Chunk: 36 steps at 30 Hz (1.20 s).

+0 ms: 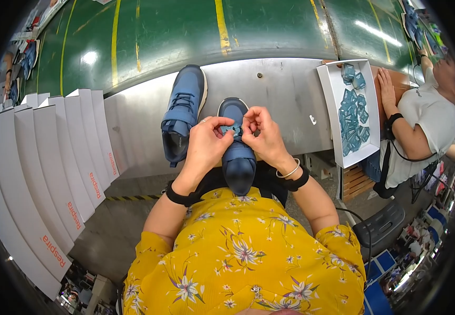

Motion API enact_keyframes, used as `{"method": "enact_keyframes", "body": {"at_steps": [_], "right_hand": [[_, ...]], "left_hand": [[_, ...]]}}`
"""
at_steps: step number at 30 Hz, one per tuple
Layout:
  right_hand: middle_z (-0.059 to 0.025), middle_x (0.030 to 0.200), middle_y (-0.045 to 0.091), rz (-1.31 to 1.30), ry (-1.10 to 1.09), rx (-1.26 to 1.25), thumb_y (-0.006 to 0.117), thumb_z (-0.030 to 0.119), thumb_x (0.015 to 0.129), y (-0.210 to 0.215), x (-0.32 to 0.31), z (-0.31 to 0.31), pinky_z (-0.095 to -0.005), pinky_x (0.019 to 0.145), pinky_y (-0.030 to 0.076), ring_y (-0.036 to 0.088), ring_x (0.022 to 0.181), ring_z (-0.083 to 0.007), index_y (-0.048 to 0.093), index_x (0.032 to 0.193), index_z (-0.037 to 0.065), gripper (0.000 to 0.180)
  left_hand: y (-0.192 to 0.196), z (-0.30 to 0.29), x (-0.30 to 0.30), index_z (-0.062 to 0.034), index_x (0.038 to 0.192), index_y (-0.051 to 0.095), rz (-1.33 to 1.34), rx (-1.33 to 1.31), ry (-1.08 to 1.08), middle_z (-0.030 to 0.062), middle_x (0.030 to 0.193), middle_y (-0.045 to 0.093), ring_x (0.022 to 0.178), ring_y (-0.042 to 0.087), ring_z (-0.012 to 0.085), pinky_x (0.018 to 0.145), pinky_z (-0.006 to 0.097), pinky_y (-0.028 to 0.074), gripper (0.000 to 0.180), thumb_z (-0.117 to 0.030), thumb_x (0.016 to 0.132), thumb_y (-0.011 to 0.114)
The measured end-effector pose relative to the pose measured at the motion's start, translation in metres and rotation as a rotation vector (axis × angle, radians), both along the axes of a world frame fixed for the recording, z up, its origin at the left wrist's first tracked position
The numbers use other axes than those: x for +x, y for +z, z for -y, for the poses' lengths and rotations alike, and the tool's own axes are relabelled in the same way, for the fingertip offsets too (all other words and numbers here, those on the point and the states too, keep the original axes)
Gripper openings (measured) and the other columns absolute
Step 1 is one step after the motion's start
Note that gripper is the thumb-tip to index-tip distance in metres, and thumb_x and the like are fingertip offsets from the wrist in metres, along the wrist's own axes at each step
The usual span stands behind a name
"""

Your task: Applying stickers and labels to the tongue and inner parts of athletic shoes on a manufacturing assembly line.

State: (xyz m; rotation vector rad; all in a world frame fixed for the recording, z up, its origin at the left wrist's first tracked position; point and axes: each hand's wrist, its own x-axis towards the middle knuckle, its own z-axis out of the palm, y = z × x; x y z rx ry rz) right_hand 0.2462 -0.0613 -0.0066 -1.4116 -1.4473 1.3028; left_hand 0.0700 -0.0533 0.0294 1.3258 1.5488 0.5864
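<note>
A blue sneaker [239,167] lies in front of me, its toe pointing away over the steel bench and its heel close to my body. Over its laces, my left hand [208,143] pinches a small teal tag [231,129] between thumb and fingertips. My right hand [267,139] is closed in a pinch at the tag's right side; what its fingertips grip is too small to make out. Left of my hands stands the matching blue sneaker [180,107], also toe away, with dark laces and a strap across it. Neither hand touches that second shoe.
A white open box [373,113] of teal tags stands at the bench's right end, beside a seated person [421,115] in a white shirt. White shoe boxes [49,152] stack up on the left. Beyond the steel bench [285,94] runs a green surface [169,37] with yellow lines.
</note>
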Motion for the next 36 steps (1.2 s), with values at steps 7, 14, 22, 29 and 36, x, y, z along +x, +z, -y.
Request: {"method": "enact_keyframes", "body": {"at_steps": [7,14,22,29,36], "right_hand": [[-0.0054,0.085,0.058,0.063,-0.015,0.160,0.068,-0.001,0.083,-0.005,-0.001,0.010,-0.0301,0.068,0.048,0.053,0.072,-0.0170,0.050,0.107,0.005,0.030],[-0.0048,0.085,0.058,0.030,-0.035,0.155,0.068,-0.002,0.083,-0.002,-0.001,0.010,-0.0298,0.068,0.048,0.052,0.072,-0.0167,0.050,0.103,0.005,0.028],[-0.0046,0.083,0.058,-0.003,-0.053,0.141,0.068,-0.002,0.082,-0.004,0.002,0.008,-0.0286,0.066,0.047,0.050,0.069,-0.0154,0.052,0.098,0.005,0.024],[-0.0058,0.085,0.064,-0.019,-0.036,0.111,0.068,0.000,0.083,0.000,0.010,0.005,-0.0280,0.065,0.050,0.060,0.069,-0.0159,0.063,0.096,0.004,0.015],[-0.0073,0.091,0.066,0.078,-0.006,0.169,0.075,0.004,0.083,0.020,0.005,0.000,-0.0285,0.065,0.052,0.063,0.072,-0.0175,0.068,0.095,0.003,0.014]], "left_hand": [[0.001,-0.009,0.003,-0.0010,0.107,0.075,-0.095,0.085,-0.097,0.0015,0.081,0.065,0.067,0.055,0.0061,0.064,0.022,0.049,0.025,-0.005,0.082,0.073],[-0.009,-0.001,-0.003,-0.0035,0.109,0.075,0.188,-0.138,0.092,0.0075,0.081,0.068,0.068,0.058,0.0118,0.067,0.026,0.050,0.025,-0.005,0.084,0.072],[-0.011,0.001,0.005,-0.0026,0.107,0.075,0.121,0.041,0.082,0.0051,0.082,0.064,0.070,0.057,0.0112,0.068,0.026,0.050,0.025,0.000,0.082,0.076],[-0.012,-0.005,0.007,0.0008,0.108,0.073,0.196,-0.019,0.077,-0.0017,0.085,0.062,0.075,0.055,0.0058,0.068,0.020,0.049,0.021,0.000,0.087,0.074],[-0.011,0.003,0.002,0.0011,0.106,0.072,0.242,0.001,0.110,0.0054,0.093,0.064,0.076,0.063,0.0098,0.066,0.023,0.053,0.015,-0.001,0.093,0.066]]}}
